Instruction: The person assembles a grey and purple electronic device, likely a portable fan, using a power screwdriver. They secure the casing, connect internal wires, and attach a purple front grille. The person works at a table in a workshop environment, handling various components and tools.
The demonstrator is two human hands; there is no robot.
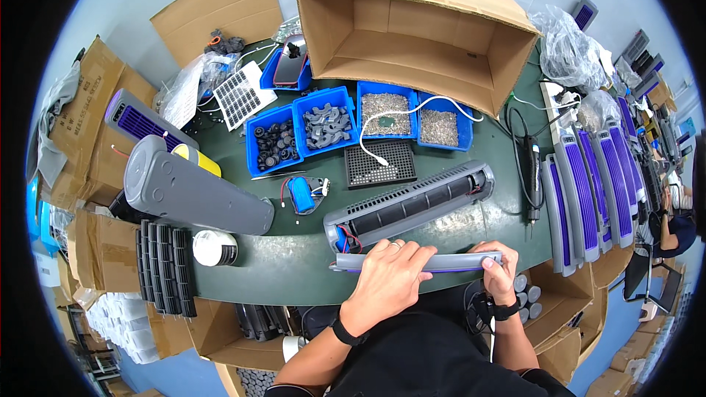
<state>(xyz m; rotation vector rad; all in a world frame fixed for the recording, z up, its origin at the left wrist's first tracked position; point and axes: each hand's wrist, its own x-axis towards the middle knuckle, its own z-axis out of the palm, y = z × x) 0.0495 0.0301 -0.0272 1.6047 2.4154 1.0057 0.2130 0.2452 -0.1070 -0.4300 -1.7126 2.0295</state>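
A long grey panel with a purple edge (450, 262) lies crosswise in front of my body, held in both hands. My left hand (390, 272) wraps over its left half, fingers on the far side. Its right end is gripped by my right hand (501, 273), thumb on the near face. Just beyond the panel, tilted up to the right, an uncovered grey housing (471, 177) rests on the green table. Inside it sit a black fan roller (401, 215) and, at the left end, a blue part with red wires (342, 240).
Grey-purple grille panels (581, 202) lean at the right, beside a hanging electric screwdriver (531, 176). Farther back are blue bins of small parts (326, 123), a black perforated tray (379, 167) and a large cardboard box (412, 33). A closed grey housing (198, 191) lies left.
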